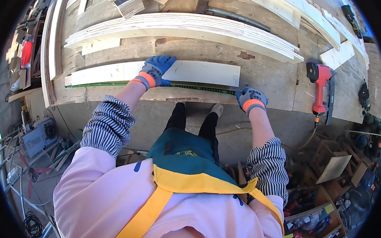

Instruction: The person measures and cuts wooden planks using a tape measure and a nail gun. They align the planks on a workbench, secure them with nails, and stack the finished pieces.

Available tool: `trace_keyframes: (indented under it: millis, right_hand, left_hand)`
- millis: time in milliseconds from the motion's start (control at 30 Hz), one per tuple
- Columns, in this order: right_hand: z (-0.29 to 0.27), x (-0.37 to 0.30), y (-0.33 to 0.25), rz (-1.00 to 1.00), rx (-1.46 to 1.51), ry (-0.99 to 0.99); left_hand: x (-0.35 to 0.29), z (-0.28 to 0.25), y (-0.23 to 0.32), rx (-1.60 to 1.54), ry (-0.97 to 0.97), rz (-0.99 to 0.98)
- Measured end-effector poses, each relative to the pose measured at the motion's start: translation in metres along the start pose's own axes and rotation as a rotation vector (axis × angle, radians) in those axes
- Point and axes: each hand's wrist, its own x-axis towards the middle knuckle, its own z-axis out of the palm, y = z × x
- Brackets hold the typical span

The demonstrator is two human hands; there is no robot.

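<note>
A pale narrow wooden board lies lengthwise near the workbench's front edge, with small marks along its face. Along its near side runs the green blade of a tape measure. My left hand, in a blue and grey glove with an orange cuff, grips across the board, its fingers over the far edge and its thumb by the tape. Just past the board's right end, my gloved right hand is closed at the end of the tape measure; its fingers hide what part they hold.
Behind the board lies a stack of long plywood strips, with a hammer beyond. A red nail gun with an air hose rests at the bench's right edge. Long boards line the left side. A toolbox stands low right.
</note>
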Motion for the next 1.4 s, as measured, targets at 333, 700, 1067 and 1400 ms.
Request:
trace_keyframes:
  millis: [333,700,1067,1400]
  right_hand:
    - [-0.005,0.005,0.0,0.006,-0.02,-0.006]
    - [-0.016,0.007,-0.003,-0.008,-0.02,-0.076]
    - [-0.035,0.009,-0.001,-0.015,0.019,-0.061]
    - [-0.026,0.019,0.005,-0.08,-0.026,-0.077]
  left_hand:
    - [-0.006,0.004,-0.016,-0.02,0.019,0.009]
    - [-0.004,0.004,-0.016,0.023,-0.025,-0.037]
    - [-0.003,-0.001,-0.03,-0.058,-0.051,-0.031]
    - [-0.002,-0.001,-0.03,-0.028,-0.012,-0.025]
